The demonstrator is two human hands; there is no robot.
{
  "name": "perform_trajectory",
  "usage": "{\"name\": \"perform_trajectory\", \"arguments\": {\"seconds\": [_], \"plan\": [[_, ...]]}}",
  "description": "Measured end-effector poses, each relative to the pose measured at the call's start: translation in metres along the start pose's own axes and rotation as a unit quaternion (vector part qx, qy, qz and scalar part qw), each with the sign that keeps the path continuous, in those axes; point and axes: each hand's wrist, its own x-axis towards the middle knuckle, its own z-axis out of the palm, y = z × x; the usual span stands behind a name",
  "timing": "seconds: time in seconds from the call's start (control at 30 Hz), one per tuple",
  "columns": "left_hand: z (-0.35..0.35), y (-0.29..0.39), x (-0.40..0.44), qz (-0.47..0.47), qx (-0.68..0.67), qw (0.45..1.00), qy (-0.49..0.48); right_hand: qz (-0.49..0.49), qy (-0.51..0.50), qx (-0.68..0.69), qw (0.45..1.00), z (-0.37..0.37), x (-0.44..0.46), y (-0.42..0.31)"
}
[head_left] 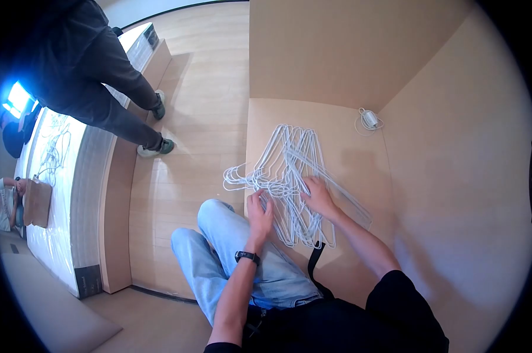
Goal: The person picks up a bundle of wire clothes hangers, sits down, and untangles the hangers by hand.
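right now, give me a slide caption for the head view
Left hand and right hand at a pile of thin white hangers, a person in dark trousers standing nearby.

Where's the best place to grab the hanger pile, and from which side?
Likely the bunched necks of the hanger pile, just behind its hooks, coming from the left: the hooks jut past the edge of the wooden platform, while the thin arms overlap and spread rightward.

Decently bright, blue-white rectangular light [18, 99] blown out far left, soft shadows on smooth tan wall [466, 153], fisheye corners go black
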Motion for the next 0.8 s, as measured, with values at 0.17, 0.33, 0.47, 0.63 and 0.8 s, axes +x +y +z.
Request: {"name": "perform_trajectory", "arguments": {"seconds": [0.17, 0.33, 0.47, 0.63, 0.8], "plan": [[0.004, -0.006, 0.0, 0.005, -0.028, 0.999, 0.019, -0.054, -0.111, 0.026, 0.992, -0.021, -0.012, -0.006], [0.002, -0.01, 0.001, -0.051, -0.084, 0.995, 0.011, -0.059, -0.162, 0.101, 0.98, -0.015, -0.002, 0.002], [-0.005, 0.002, -0.001, -0.117, -0.119, 0.985, -0.033, 0.211, -0.108, 0.216, 0.947, 0.01, 0.021, -0.002], [-0.01, 0.029, -0.008, -0.052, -0.007, 0.968, -0.245, 0.329, -0.035, 0.034, 0.943, 0.007, 0.037, -0.029], [-0.005, 0.025, -0.008, -0.042, 0.0, 0.975, -0.219, 0.283, 0.009, 0.136, 0.949, 0.026, 0.042, -0.01]]}}
